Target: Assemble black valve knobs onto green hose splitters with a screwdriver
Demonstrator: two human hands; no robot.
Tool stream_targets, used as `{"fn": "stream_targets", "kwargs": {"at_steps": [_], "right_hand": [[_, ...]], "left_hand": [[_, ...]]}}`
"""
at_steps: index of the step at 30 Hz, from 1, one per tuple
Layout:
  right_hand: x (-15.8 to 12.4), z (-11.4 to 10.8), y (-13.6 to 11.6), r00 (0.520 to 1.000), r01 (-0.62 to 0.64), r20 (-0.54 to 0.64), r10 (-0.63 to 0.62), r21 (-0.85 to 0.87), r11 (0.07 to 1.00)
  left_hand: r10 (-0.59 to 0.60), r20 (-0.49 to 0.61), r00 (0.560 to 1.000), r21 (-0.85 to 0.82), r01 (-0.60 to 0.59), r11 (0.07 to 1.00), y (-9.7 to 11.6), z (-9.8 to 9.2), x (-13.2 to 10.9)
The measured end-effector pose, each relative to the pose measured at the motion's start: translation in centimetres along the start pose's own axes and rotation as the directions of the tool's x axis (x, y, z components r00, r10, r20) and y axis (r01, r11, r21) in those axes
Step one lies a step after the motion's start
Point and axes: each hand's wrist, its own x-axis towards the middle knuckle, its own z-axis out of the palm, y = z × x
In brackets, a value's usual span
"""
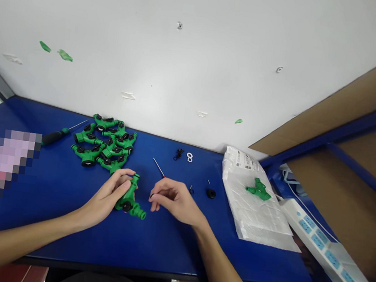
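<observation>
My left hand (112,191) is wrapped round a green Y-shaped hose splitter (129,194) with a black valve knob on it. One branch of the splitter points up, another toward the lower right. Just to its right, my right hand (173,200) pinches a small black part (152,196) between thumb and fingertips, too small to make out fully. Behind that hand a thin screwdriver (159,167) lies on the table, its handle mostly hidden. Right of the hand are a black round cap (210,193) and a tiny screw (191,189) beside a small black ring.
Several green hose splitters (104,144) are grouped at the back left, near a green-handled screwdriver (55,136). Small black parts (178,154) and white rings (189,157) lie toward the wall. A green splitter body (258,189) rests on a white bag (235,202), beside a power strip (320,244).
</observation>
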Motion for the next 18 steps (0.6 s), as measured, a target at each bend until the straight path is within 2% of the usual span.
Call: {"fn": "stream_targets", "kwargs": {"at_steps": [2,4,7,10,12,14,18], "right_hand": [[0.2,1.1,0.5,0.998,-0.010,0.062,0.004,0.098,0.995],[0.4,1.5,1.0,0.997,-0.007,0.078,-0.006,0.160,0.987],[0.7,1.4,1.7,0.998,0.017,0.053,-0.028,0.205,0.979],[1.0,1.4,2.2,0.999,0.012,0.035,-0.022,0.247,0.969],[1.2,1.4,2.4,0.999,-0.005,0.033,-0.004,0.268,0.963],[1.2,1.3,2.6,1.000,-0.006,0.014,0.003,0.261,0.965],[1.1,0.8,2.4,0.998,0.045,-0.054,-0.034,0.218,0.975]], "left_hand": [[-0.004,-0.034,0.999,0.010,0.005,1.000,-0.3,-0.1,0.1],[0.040,-0.019,0.999,0.029,-0.040,0.999,-0.5,-0.3,0.0],[0.128,0.051,0.991,0.054,-0.130,0.990,-0.6,-0.4,-0.1],[0.145,0.139,0.980,0.064,-0.155,0.986,-0.5,-0.5,-0.1],[0.164,0.156,0.974,0.115,-0.182,0.976,-0.5,-0.5,0.0],[0.186,0.122,0.975,0.173,-0.206,0.963,-0.4,-0.5,0.1],[0.148,-0.022,0.989,0.186,-0.141,0.972,-0.2,-0.4,0.2]]}}
